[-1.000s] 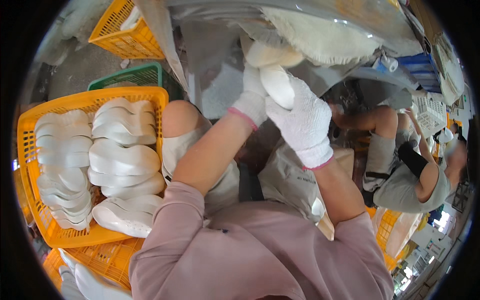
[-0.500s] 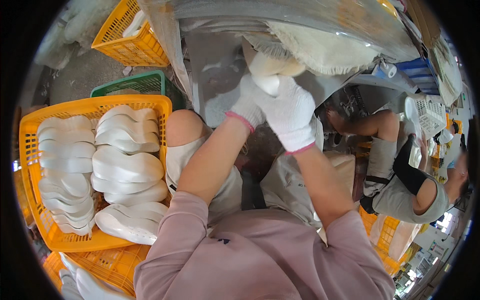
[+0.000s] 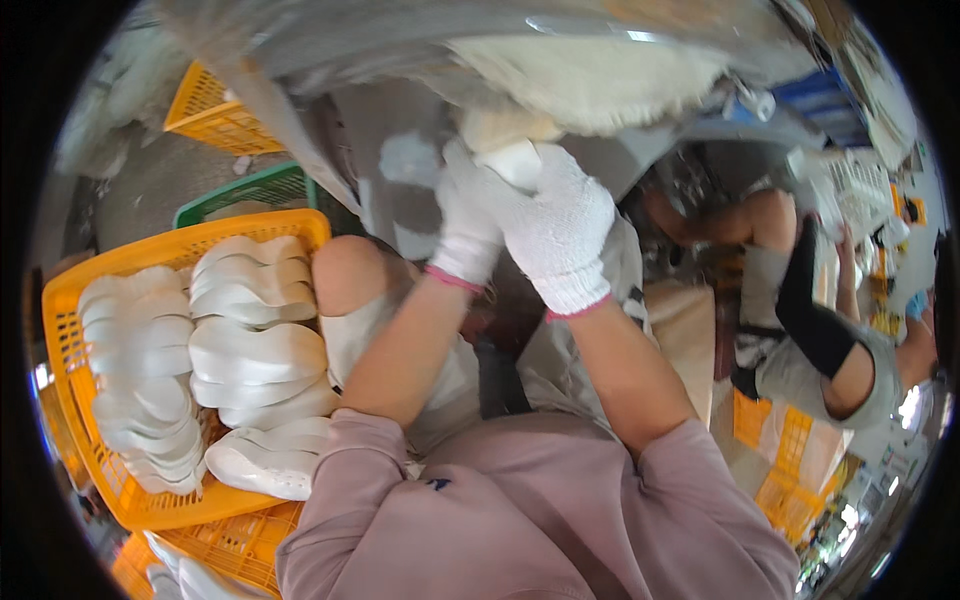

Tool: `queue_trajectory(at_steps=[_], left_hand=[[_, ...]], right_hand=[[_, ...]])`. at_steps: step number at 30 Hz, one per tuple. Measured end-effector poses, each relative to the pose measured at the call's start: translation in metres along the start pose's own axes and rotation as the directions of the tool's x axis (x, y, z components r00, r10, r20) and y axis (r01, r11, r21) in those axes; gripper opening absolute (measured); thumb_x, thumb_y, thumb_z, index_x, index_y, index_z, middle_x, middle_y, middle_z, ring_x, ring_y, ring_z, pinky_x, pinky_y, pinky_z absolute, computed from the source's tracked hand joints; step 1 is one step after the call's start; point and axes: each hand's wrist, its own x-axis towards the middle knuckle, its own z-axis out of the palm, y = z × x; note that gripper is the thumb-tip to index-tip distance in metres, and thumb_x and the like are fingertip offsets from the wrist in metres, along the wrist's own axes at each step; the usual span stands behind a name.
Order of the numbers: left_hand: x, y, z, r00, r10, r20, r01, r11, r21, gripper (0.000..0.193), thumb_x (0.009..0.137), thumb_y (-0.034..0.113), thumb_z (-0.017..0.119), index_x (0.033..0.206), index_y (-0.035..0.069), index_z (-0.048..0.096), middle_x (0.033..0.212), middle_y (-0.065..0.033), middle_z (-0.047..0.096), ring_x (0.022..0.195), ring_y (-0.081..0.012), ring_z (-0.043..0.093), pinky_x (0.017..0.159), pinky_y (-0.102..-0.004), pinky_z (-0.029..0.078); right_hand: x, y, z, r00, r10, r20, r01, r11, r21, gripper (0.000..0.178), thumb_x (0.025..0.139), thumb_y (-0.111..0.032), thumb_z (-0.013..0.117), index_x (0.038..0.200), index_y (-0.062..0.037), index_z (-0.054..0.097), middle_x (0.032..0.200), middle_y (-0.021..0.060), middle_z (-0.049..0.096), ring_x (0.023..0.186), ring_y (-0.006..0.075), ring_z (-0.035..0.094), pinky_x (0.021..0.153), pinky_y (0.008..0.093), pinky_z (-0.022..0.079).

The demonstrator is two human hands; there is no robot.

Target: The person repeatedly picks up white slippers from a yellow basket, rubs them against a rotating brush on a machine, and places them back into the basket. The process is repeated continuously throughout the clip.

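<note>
My left hand (image 3: 466, 215) and my right hand (image 3: 562, 228), both in white knit gloves with pink cuffs, are closed side by side on one white sole-shaped piece (image 3: 516, 164). Only part of that piece shows between the gloves; it looks like the shoe soles in the basket. Its far end is up against a blurred cream-coloured wheel (image 3: 500, 128), which looks like a buffing wheel. Above the wheel hangs a frayed cream cloth (image 3: 600, 80). Curled fingertips are hidden behind the gloves and the piece.
At my left stands a yellow basket (image 3: 190, 226) with stacked white shoe soles (image 3: 255, 355). Beyond it are a green crate (image 3: 250, 192) and another yellow crate (image 3: 215, 115). A grey sheet-covered machine (image 3: 350, 35) spans the front. A co-worker (image 3: 835, 370) sits at my right.
Both hands and the piece have shifted slightly left and nearer in the picture, still at the wheel. The whole view has tilted a little. My grip looks the same.
</note>
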Motion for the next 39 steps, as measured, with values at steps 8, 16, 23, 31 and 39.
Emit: queue_trajectory(at_steps=[8,16,23,31,39], left_hand=[[-0.009,0.006,0.002,0.971,-0.08,0.226,0.223,0.649,-0.727,0.038,0.107,0.029,0.051,0.125,-0.001,0.066,0.11,-0.0137,0.074,0.096,-0.0271,0.074,0.083,-0.0401,0.063],[0.037,-0.049,0.011,0.962,-0.135,0.238,0.228,0.876,-0.425,0.037,0.108,0.032,0.054,0.13,0.003,0.063,0.116,-0.0137,0.072,0.106,-0.0288,0.07,0.09,-0.0362,0.057],[-0.046,0.007,-0.001,0.939,-0.316,0.135,0.344,0.848,-0.403,0.037,0.113,0.033,0.045,0.125,0.002,0.061,0.124,-0.0182,0.068,0.116,-0.0317,0.066,0.099,-0.0413,0.053],[-0.021,0.079,-0.006,0.886,-0.464,0.027,0.363,0.655,-0.663,0.055,0.118,0.042,0.03,0.146,0.001,0.054,0.139,-0.0127,0.064,0.129,-0.0267,0.06,0.118,-0.0396,0.042],[-0.01,0.06,0.008,0.835,-0.368,0.409,0.491,0.163,-0.856,0.038,0.115,0.025,0.043,0.139,-0.001,0.058,0.129,-0.0128,0.068,0.116,-0.0242,0.067,0.101,-0.0346,0.058]], right_hand=[[0.003,0.007,-0.022,0.979,-0.176,0.107,0.167,0.982,0.084,0.054,0.083,-0.047,0.084,0.119,-0.009,0.071,0.097,0.0142,0.077,0.084,0.0342,0.076,0.077,0.0429,0.06],[0.032,-0.028,-0.042,0.663,-0.107,0.741,0.193,0.981,-0.03,0.047,0.089,-0.01,0.076,0.134,-0.0034,0.062,0.121,0.0116,0.072,0.11,0.0171,0.069,0.091,0.0328,0.057],[-0.089,0.07,-0.099,0.757,0.184,0.627,-0.514,0.76,0.398,0.06,0.096,-0.015,0.071,0.151,0.0,0.053,0.126,0.0101,0.071,0.114,0.0159,0.066,0.1,0.0327,0.053],[-0.069,0.043,-0.084,0.618,0.429,0.658,-0.778,0.214,0.591,0.047,0.1,-0.024,0.075,0.136,0.0039,0.066,0.117,0.0103,0.076,0.1,0.0175,0.074,0.09,0.033,0.059],[-0.034,0.009,-0.094,0.754,0.454,0.475,-0.632,0.7,0.334,0.061,0.082,-0.026,0.091,0.132,0.0012,0.069,0.114,0.0104,0.077,0.098,0.0156,0.074,0.085,0.033,0.059]])
